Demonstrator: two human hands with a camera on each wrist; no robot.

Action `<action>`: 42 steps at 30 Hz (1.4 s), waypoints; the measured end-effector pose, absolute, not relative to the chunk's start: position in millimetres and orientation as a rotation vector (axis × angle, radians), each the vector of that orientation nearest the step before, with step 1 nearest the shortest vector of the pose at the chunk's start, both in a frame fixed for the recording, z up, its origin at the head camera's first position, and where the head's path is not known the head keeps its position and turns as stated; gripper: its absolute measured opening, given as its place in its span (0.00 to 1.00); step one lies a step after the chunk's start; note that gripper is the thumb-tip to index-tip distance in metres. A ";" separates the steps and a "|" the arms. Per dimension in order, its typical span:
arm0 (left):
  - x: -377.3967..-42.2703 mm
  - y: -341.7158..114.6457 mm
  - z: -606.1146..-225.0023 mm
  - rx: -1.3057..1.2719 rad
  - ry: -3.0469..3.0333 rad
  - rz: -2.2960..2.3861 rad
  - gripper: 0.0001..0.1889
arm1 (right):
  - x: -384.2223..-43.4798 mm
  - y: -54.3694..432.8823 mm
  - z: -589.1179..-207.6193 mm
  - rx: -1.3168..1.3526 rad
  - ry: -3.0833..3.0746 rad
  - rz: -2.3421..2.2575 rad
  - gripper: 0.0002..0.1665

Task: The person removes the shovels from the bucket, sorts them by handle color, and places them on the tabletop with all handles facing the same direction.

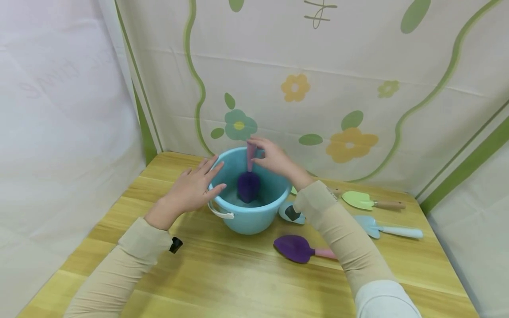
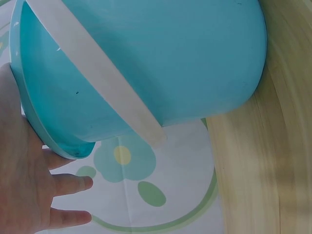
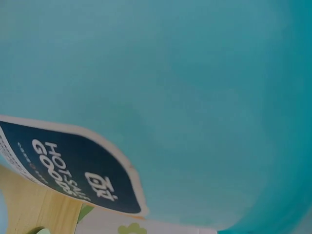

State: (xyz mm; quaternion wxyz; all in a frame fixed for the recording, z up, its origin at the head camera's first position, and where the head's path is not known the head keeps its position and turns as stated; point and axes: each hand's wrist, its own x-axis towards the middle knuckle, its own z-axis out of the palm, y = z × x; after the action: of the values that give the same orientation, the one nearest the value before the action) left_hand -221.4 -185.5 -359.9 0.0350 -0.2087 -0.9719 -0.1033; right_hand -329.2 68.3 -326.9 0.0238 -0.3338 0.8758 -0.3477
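Note:
A light blue bucket (image 1: 254,216) with a white handle (image 1: 222,215) stands upright on the table. Inside it, a trowel with a dark purple blade (image 1: 248,187) leans with its pink grip (image 1: 250,158) upward. My right hand (image 1: 274,158) pinches that grip near its upper end, above the bucket's far side. At the bucket's left rim, my left hand (image 1: 192,187) has its fingers straight and spread. Seen from the left wrist, the left hand (image 2: 29,170) lies against the rim. In the right wrist view the bucket wall (image 3: 195,122) and its dark label (image 3: 73,165) hide the right hand.
Right of the bucket lie a second purple trowel (image 1: 294,248), a light blue trowel (image 1: 399,231), a light green trowel (image 1: 359,200) with a wooden handle, and a light blue blade (image 1: 287,211) partly hidden. A patterned cloth (image 1: 258,70) hangs behind the table (image 1: 222,282).

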 end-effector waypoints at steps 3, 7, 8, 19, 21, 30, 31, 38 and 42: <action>-220.9 -185.6 -359.8 -0.639 -2.988 -0.321 0.39 | -328.5 68.9 -328.1 -1.039 2.716 -1.106 0.33; -219.9 -185.6 -360.4 -0.638 -2.988 -0.329 0.39 | -327.2 70.1 -330.6 -1.066 2.719 -1.168 0.30; -219.8 -185.6 -360.7 -0.637 -2.989 -0.331 0.39 | -326.6 70.4 -331.3 -1.072 2.718 -1.184 0.30; -221.2 -186.7 -362.1 -0.639 -2.994 -0.338 0.39 | -322.9 70.5 -335.0 -1.137 2.666 -1.430 0.20; -221.5 -186.8 -361.9 -0.638 -2.996 -0.337 0.39 | -322.8 70.4 -334.9 -1.137 2.666 -1.443 0.19; -222.2 -186.1 -363.1 -0.642 -2.982 -0.332 0.39 | -320.7 72.2 -336.5 -1.118 2.691 -1.451 0.17; -222.2 -186.0 -363.4 -0.641 -2.983 -0.332 0.39 | -320.1 72.6 -336.9 -1.107 2.680 -1.463 0.17; -222.9 -185.5 -364.2 -0.635 -2.986 -0.347 0.39 | -319.5 76.1 -339.8 -1.095 2.669 -1.508 0.16; -223.3 -184.9 -364.6 -0.641 -2.983 -0.342 0.39 | -320.2 79.2 -342.1 -1.138 2.678 -1.529 0.15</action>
State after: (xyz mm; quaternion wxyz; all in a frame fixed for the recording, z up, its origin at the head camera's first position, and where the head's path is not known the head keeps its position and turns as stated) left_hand -223.3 -184.9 -364.6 0.0358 -0.2086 -0.9710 -0.1113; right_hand -320.2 79.2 -342.1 -0.0725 -0.3452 0.8126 -0.4639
